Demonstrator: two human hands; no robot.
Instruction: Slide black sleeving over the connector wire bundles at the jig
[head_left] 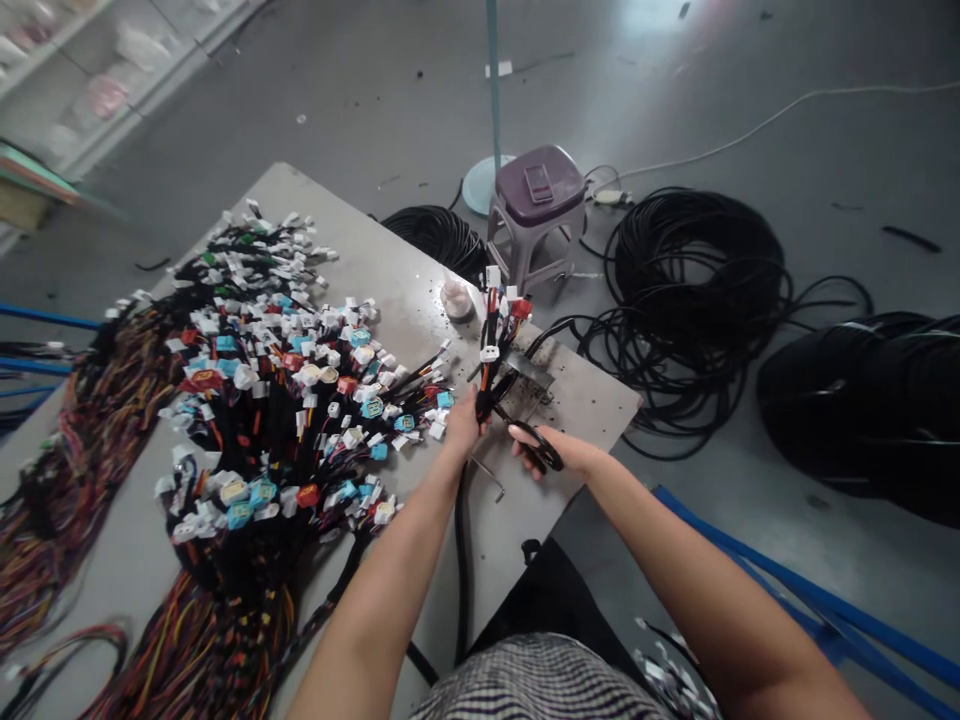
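Note:
Near the corner of the grey table (600,405), my left hand (466,420) is closed round a wire bundle (487,375) whose white and red connectors point away from me. Just to its right, my right hand (546,452) has its fingers in the handles of black scissors (541,445). The scissors' blades reach toward the bundle by my left hand; their tips are too small to make out. A metal plate (531,372) lies beyond my hands, with black tubes over it. A thin bent metal rod (487,477) is between my forearms.
Large piles of wire harnesses (270,400) with white, blue and red connectors cover the table's left part. A small container (457,300) stands near the far edge. Beyond are a purple stool (541,185) with a phone on it and black tubing coils (694,265). Blue rails (795,590) stand at lower right.

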